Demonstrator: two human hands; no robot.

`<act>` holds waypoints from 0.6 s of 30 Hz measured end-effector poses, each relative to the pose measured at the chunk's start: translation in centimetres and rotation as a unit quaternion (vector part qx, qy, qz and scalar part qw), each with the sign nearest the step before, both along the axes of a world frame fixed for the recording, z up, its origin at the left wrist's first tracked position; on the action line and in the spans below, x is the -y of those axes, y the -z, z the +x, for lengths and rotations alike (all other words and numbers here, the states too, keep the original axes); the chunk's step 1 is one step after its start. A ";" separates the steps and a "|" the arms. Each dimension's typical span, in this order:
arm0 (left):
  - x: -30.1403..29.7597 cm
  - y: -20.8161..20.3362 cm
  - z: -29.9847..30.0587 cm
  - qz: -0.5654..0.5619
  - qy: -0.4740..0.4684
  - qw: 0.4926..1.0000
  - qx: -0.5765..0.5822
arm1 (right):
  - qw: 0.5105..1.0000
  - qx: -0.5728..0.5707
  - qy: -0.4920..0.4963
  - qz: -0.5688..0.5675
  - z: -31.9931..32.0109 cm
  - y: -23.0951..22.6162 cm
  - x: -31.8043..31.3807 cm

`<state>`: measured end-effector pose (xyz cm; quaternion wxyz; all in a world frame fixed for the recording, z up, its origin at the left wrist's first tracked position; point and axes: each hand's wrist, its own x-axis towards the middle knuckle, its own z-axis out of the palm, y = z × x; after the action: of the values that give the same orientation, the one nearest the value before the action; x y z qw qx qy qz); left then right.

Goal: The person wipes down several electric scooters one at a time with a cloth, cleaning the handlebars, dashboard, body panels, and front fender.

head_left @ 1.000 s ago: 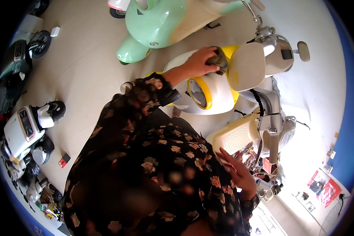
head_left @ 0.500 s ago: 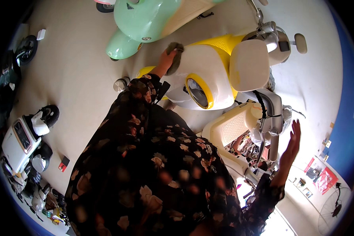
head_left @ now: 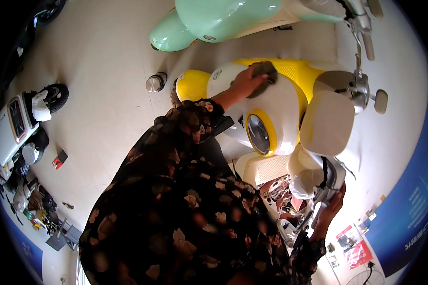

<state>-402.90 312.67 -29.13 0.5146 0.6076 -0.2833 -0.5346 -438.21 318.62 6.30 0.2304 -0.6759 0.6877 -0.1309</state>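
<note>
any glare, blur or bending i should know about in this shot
Head view: the pale surface beyond the right hand glares almost white; head view: bright highlights dot the mint-green scooter; head view: the blue panel bows along the dark fisheye rim; head view: the floral top looks dark, with soft, blurry patches low down.

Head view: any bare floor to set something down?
Yes: floor between the silver cylinder and far-left white scooter; a narrower strip between the mint scooter and yellow-and-white scooter. Crowded: around the right hand, with grey handlebar and cream scooter close by.
</note>
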 end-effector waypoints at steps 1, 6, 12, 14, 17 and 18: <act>-0.6 2.3 0.9 -0.011 -0.050 0.997 -0.055 | 1.000 0.011 -0.006 0.006 0.1 0.1 0.0; -4.9 13.4 5.3 0.197 -0.126 0.971 -0.057 | 0.999 -0.041 0.009 -0.003 0.3 0.1 0.0; -6.2 11.2 3.8 0.199 -0.164 0.966 -0.001 | 0.998 -0.048 0.032 -0.013 0.1 0.4 -0.3; -5.9 6.9 1.7 0.152 -0.061 0.985 0.058 | 0.994 0.024 0.104 0.006 0.2 0.6 -0.5; -6.1 3.5 0.5 -0.030 -0.047 0.997 0.045 | 0.995 -0.049 0.085 -0.016 0.3 0.6 -0.6; -5.8 3.7 0.9 -0.076 -0.063 0.992 0.075 | 0.994 -0.065 0.082 -0.033 0.3 0.7 -0.6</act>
<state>-401.96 318.48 -32.83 0.5691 0.6215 -0.3223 -0.4312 -437.87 319.26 5.62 0.1514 -0.6313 0.7498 -0.1279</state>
